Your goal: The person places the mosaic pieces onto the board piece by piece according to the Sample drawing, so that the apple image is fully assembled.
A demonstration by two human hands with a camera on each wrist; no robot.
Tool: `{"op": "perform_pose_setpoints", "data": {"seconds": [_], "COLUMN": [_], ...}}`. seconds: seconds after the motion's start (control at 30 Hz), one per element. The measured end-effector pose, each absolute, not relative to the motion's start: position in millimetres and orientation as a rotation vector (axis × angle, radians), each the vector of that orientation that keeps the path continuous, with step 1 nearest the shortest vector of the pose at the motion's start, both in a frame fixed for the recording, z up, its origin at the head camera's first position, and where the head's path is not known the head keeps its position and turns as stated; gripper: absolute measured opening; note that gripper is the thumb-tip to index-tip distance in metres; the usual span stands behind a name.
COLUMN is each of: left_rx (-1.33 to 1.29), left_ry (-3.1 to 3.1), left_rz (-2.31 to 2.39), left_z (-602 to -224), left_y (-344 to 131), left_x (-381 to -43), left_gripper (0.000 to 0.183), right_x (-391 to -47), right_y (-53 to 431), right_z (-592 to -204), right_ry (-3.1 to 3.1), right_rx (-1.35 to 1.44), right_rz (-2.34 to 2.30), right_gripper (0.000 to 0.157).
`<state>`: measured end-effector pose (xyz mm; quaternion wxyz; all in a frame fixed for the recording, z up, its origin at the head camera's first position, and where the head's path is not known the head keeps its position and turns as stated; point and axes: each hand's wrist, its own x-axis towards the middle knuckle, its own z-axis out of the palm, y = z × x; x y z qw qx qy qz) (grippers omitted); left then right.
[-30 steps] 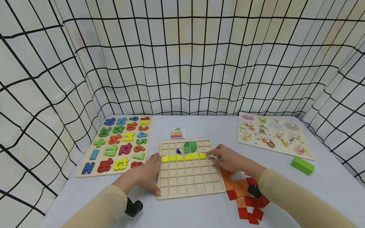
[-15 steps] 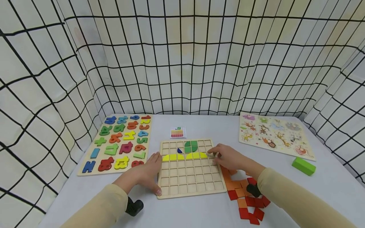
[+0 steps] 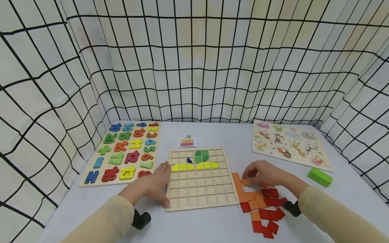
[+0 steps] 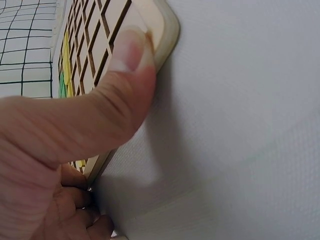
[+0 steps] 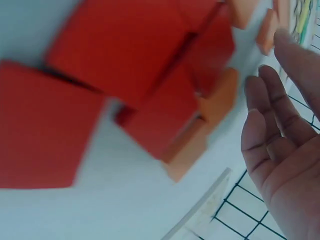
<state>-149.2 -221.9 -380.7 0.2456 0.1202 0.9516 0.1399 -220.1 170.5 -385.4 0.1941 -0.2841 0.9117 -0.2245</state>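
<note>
- Grid board (image 3: 200, 189): flat on the tabletop (image 3: 206, 229), yellow pieces (image 3: 182, 167) seated in one row; probably stiff and fairly light, best steadied by its raised rim.
- Left hand (image 3: 154, 182): fingers spread, thumb pressing the board's near-left corner, the others along its left side.
- Right hand (image 3: 263, 172): fingers loosely bent, no pinch visible; contact with the orange tile cannot be told.
- Orange tile (image 3: 244, 182): askew at the fingertips, right of the board, beyond the red tiles (image 3: 257, 226); presumably light, rigid and smooth, best taken by opposite edges.
</note>
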Motion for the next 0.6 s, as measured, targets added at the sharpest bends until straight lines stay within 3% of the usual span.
{"op": "perform_pose_setpoints", "data": {"seconds": [0.13, 0.6], "left_rx": [0.335, 0.331], "left_ry": [2.596, 2.596], "left_rz": [0.378, 0.388], "left_z": [-381, -380], "left_y": [-223, -222], "left_x": [-149, -148], "left_gripper": [0.129, 0.128], "right_x": [-215, -223], "right_y": [171, 167], "right_z": [-390, -390], "right_ry": [2.576, 2.61], "right_rx": [-0.776, -0.841], "right_rz": [-0.628, -0.797], "right_gripper": [0.02, 0.009]}}
